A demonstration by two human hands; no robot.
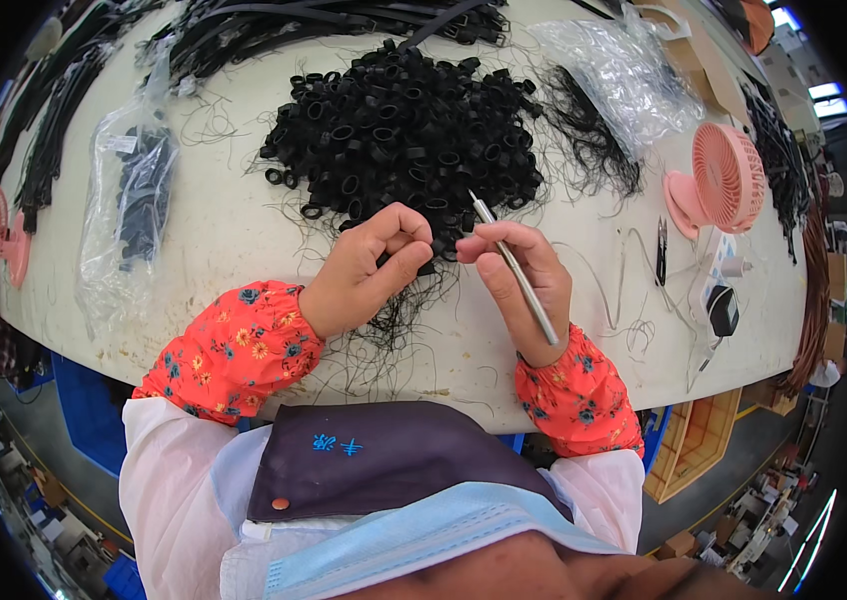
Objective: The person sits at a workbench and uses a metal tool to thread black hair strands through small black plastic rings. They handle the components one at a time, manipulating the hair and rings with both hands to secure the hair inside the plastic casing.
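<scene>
Pinching a small black ring (pixel 431 250) with closed fingertips, the left hand (pixel 369 265) meets the right hand (pixel 524 275), clamped around a thin metal tool (pixel 516 268), near the ring pile (pixel 404 125) on the counter (pixel 234 230) for easy reach.

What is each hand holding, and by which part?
The right hand grips a thin silver metal tool along its middle. The left hand pinches a small black ring at its fingertips.
</scene>
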